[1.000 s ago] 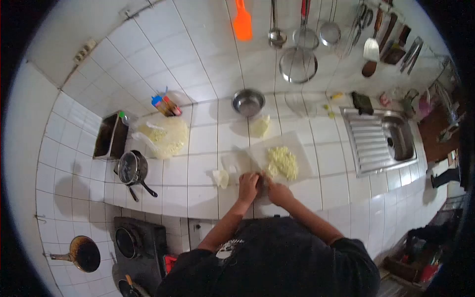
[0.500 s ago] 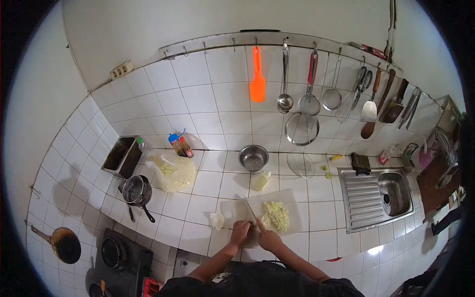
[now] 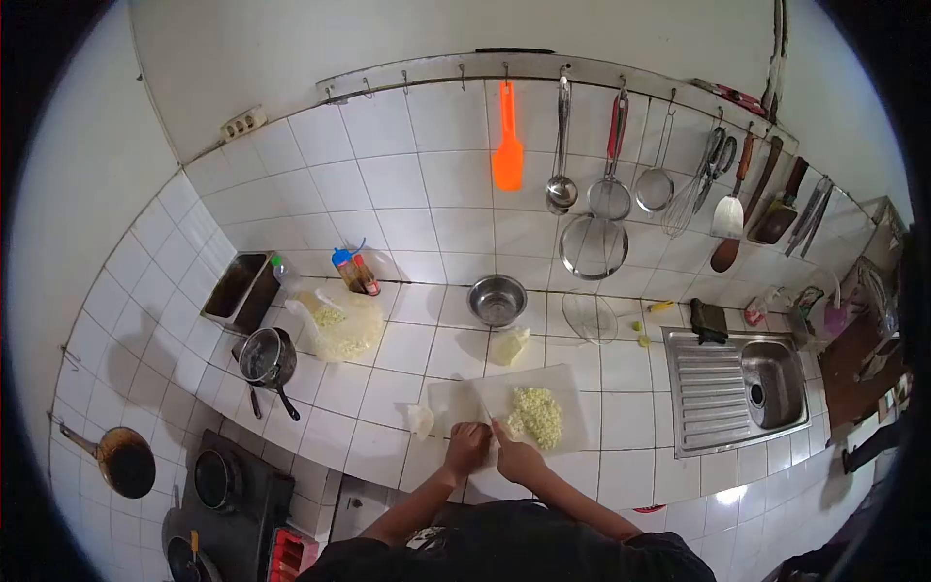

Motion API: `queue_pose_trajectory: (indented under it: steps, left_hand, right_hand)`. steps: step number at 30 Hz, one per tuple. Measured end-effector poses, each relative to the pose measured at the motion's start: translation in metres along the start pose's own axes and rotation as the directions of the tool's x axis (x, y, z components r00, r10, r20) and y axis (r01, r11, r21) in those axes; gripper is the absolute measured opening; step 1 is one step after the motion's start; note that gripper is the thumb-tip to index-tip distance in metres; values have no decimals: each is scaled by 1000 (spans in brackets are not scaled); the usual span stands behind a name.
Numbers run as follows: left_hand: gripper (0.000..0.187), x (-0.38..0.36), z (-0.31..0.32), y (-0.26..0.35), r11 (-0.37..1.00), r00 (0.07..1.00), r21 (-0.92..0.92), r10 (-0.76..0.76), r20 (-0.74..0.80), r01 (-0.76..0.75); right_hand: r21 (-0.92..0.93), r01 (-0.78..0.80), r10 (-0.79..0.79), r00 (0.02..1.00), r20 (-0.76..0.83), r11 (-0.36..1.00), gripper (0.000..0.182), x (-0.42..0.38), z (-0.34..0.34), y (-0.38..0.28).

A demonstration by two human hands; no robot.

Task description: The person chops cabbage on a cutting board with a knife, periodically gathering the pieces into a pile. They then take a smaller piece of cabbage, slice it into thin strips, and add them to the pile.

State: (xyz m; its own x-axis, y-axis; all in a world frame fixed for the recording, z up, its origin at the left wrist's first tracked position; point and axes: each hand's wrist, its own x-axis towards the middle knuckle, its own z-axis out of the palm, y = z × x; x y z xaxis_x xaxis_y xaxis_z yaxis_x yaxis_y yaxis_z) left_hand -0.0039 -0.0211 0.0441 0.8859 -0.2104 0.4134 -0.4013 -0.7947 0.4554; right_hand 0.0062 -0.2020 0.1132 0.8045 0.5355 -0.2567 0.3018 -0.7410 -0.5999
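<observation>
Right hand [image 3: 521, 460]: gripping knife [image 3: 489, 401], apparently chopping
Left hand [image 3: 469, 447]: curling nearby, cannot tell on what
Pile [image 3: 537, 418]: lying on board [image 3: 574, 388]
Knife: likely needing steady guiding

No lettering, brand, number or sign can be read anywhere. The white print [image 3: 424, 539] on the black fabric shirt [image 3: 524, 553] worn by the person (a pale patch, low in the view) is too small to make out. Likewise, no wording is legible on the slim brownish bottle with a blue top [image 3: 348, 275] or the red-and-brown bottle [image 3: 367, 278] just beside it.
</observation>
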Motion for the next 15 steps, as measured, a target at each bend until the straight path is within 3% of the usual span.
queue_pose_trajectory:
  steps: [3, 4, 8, 10, 15]
  left_hand:
    - [12, -8, 22, -22, 998, 1000, 54, -15, -21, 16]
    - [14, 1, -3, 3, 1000, 1000, -10, -26, -14, 26]
    - [18, -3, 6, -3, 998, 999, -47, -38, -34, 37]
    - [23, -4, 9, -11, 998, 999, 60, 9, -49, -6]
    - [24, -2, 3, -1, 999, 1000, -26, -25, -1, 25]
  right_hand:
    - [-8, -55, 55, 998, 9, 998, 79, 2, 11, 6]
    - [-13, -58, 58, 998, 13, 998, 79, -1, 5, 5]
    - [-1, -30, 30, 998, 54, 1000, 80, 1, -8, -4]
    - [1, -50, 50, 998, 50, 999, 81, 1, -1, 0]
    - [29, -100, 98, 992, 73, 995, 82, 1, -16, -7]
